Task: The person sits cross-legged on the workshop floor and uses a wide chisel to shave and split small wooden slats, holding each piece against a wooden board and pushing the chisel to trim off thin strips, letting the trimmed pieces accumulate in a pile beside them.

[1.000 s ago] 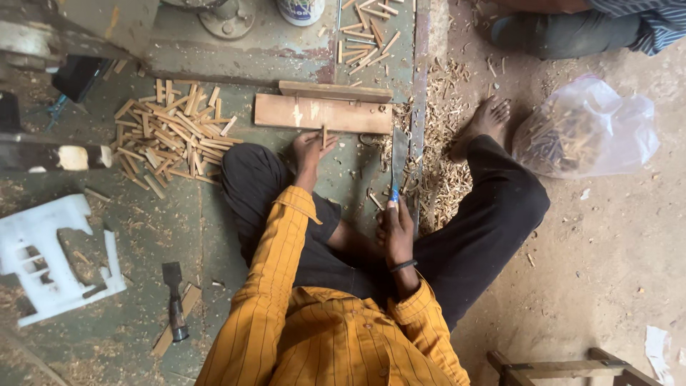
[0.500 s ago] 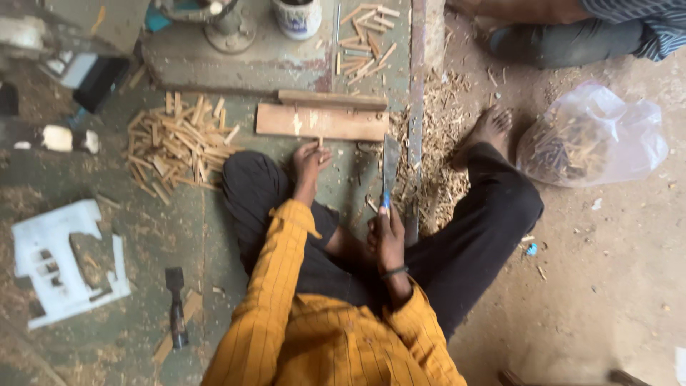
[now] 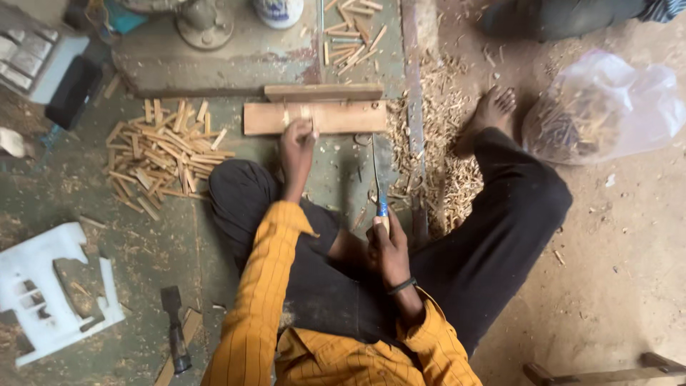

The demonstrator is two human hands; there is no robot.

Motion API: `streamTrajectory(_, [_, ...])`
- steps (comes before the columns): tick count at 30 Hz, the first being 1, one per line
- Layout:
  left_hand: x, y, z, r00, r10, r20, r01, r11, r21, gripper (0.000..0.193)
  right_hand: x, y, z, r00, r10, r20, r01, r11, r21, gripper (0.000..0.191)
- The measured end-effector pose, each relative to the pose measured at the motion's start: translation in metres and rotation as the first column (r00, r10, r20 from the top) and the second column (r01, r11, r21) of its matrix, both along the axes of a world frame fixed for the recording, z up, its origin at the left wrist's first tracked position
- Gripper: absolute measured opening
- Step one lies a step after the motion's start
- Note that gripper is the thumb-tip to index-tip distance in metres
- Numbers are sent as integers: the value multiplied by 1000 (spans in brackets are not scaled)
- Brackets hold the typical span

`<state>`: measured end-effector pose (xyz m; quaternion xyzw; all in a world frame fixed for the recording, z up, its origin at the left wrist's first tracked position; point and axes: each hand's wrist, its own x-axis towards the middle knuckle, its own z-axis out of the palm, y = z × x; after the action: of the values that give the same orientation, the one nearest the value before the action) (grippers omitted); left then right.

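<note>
I sit on the floor in an orange shirt and black trousers. My left hand [image 3: 296,143] reaches forward and pinches a small wooden stick [image 3: 307,118] upright on a flat wooden block [image 3: 343,118]. My right hand [image 3: 386,246] is closed around the blue handle of a long knife [image 3: 376,175], whose blade points away from me toward the block. A pile of short split sticks [image 3: 161,154] lies left of my left knee. Wood shavings [image 3: 436,143] cover the floor right of the block, beside my bare foot [image 3: 489,114].
A clear plastic bag of wood pieces [image 3: 600,107] sits at right. More sticks [image 3: 354,32] lie beyond the block near a metal base [image 3: 204,28] and a cup [image 3: 279,11]. A white plastic piece [image 3: 50,293] and a hammer [image 3: 175,325] lie at left. Another person's leg [image 3: 564,14] shows at the top.
My left hand has moved forward onto the block with the stick. The right hand keeps hold of the knife, and the view has shifted slightly.
</note>
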<state>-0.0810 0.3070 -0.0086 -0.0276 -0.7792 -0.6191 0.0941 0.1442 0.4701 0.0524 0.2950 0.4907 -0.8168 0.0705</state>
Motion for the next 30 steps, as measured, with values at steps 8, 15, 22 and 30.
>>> streamTrajectory(8, [-21,14,16,998,-5,-68,-16,955,-296,35,16,-13,1,998,58,39,-59,998,33,37])
streamTrajectory(15, [-40,18,-1,980,-19,-198,-80,875,-478,21,14,-13,1,998,55,28,-56,998,35,44])
streamTrajectory(22, [-27,-1,-14,988,-59,-141,15,954,-299,32,11,-13,-4,994,80,73,-88,988,123,53])
streamTrajectory(30, [-22,-18,-32,978,-87,-188,25,951,-307,47,-8,-28,-9,980,136,143,-188,862,471,56])
